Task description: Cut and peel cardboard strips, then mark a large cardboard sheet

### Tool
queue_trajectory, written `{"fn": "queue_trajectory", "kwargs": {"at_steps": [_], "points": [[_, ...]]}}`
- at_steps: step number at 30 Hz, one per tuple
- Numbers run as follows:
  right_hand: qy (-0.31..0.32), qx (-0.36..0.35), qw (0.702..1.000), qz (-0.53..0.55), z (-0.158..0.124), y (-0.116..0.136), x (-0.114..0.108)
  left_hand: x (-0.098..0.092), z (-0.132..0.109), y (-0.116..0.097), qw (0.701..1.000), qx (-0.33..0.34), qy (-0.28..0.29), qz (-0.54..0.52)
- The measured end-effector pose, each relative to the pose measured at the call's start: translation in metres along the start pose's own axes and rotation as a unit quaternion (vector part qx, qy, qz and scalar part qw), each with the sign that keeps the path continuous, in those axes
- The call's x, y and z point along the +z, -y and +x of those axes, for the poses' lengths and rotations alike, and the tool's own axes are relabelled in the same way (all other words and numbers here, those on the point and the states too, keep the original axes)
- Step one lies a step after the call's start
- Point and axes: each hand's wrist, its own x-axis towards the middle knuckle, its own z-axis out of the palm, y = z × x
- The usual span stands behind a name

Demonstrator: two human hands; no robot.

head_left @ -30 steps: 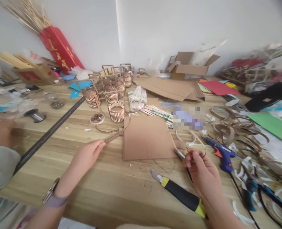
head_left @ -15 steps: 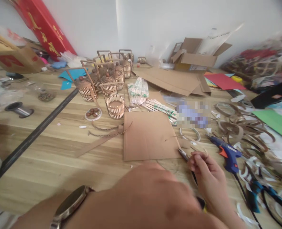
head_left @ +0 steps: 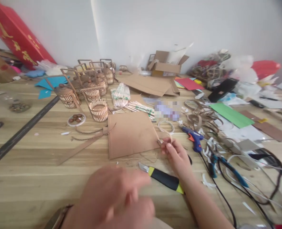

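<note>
Near the table's (head_left: 36, 178) front edge, right hand (head_left: 176, 156) is pinched on a thin metal piece (head_left: 160, 143) just at the cardboard sheet's (head_left: 131, 135) right edge. Left hand (head_left: 117, 197) hovers apart, blurry, fingers loose, holding nothing. Yellow-black utility knife (head_left: 164, 178) lies between them, blue glue gun (head_left: 194, 139) just right.

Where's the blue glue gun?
The glue gun lies on the table, right of centre in the head view, just right of the right hand, in front of the brown strips.

White wall (head_left: 155, 25), light wooden table (head_left: 36, 178).
</note>
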Motion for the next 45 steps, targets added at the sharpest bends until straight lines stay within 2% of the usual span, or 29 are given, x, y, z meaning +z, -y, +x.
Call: {"fn": "queue_trajectory", "kwargs": {"at_steps": [1,3,5,7,8,11,13,15,19,21,22,24,26,28,30,31,32,34,36,37,38,40,45], "points": [[0.01,-0.008,1.0,0.023,-0.002,0.003,0.002,0.009,0.006,0.008,0.998,0.064,-0.015,0.009],[0.026,-0.023,0.997,0.066,-0.006,0.01,0.004,0.032,0.013,0.028,0.988,0.126,-0.077,0.045],[0.024,-0.055,0.997,0.053,-0.01,0.017,0.004,0.056,0.014,0.05,0.98,0.144,-0.096,0.099],[0.015,-0.126,0.99,-0.065,-0.012,0.021,0.001,0.074,0.011,0.068,0.982,0.121,-0.076,0.125],[0.013,-0.176,0.973,-0.147,-0.013,0.022,-0.002,0.079,0.009,0.075,0.984,0.112,-0.065,0.126],[0.03,-0.311,0.886,-0.342,-0.013,0.022,-0.008,0.082,0.005,0.085,0.99,0.061,-0.044,0.12],[0.04,-0.361,0.847,-0.389,-0.013,0.022,-0.01,0.08,0.005,0.087,0.992,0.023,-0.045,0.114],[0.04,-0.382,0.826,-0.413,-0.014,0.024,-0.01,0.077,0.006,0.088,0.993,0.002,-0.045,0.11],[0.028,-0.39,0.808,-0.44,-0.011,0.04,-0.019,0.075,0.007,0.09,0.993,0.011,-0.043,0.108],[-0.017,-0.386,0.803,-0.453,0.0,0.053,-0.037,0.074,0.006,0.091,0.994,0.011,-0.032,0.105],[-0.059,-0.378,0.799,-0.464,0.01,0.059,-0.05,0.074,0.006,0.091,0.994,0.008,-0.025,0.104],[-0.185,-0.327,0.786,-0.491,0.035,0.071,-0.081,0.074,0.005,0.091,0.994,0.006,-0.021,0.104],[-0.295,-0.241,0.762,-0.524,0.06,0.076,-0.11,0.074,0.006,0.091,0.994,0.013,-0.027,0.107],[-0.293,-0.154,0.746,-0.578,0.075,0.073,-0.125,0.074,0.007,0.092,0.993,0.017,-0.033,0.11],[-0.256,-0.15,0.745,-0.597,0.072,0.062,-0.12,0.076,0.009,0.094,0.993,0.008,-0.032,0.114],[-0.215,-0.169,0.755,-0.596,0.062,0.055,-0.112,0.077,0.01,0.095,0.992,0.001,-0.03,0.119],[-0.15,-0.191,0.772,-0.587,0.049,0.048,-0.1,0.078,0.01,0.097,0.991,-0.008,-0.03,0.128],[0.024,-0.196,0.804,-0.561,0.015,0.036,-0.073,0.082,0.008,0.101,0.988,-0.023,-0.03,0.152],[0.191,-0.162,0.799,-0.546,-0.018,0.029,-0.051,0.085,0.005,0.104,0.983,-0.034,-0.024,0.18],[0.231,-0.141,0.79,-0.55,-0.031,0.028,-0.044,0.087,0.003,0.106,0.98,-0.039,-0.02,0.195],[0.264,-0.123,0.782,-0.551,-0.04,0.027,-0.039,0.088,0.001,0.108,0.977,-0.043,-0.016,0.209],[0.293,-0.083,0.768,-0.563,-0.049,0.029,-0.037,0.091,-0.002,0.111,0.973,-0.048,-0.003,0.226],[0.344,-0.001,0.749,-0.566,-0.041,0.045,-0.05,0.093,-0.002,0.12,0.978,-0.046,0.033,0.199]]}}
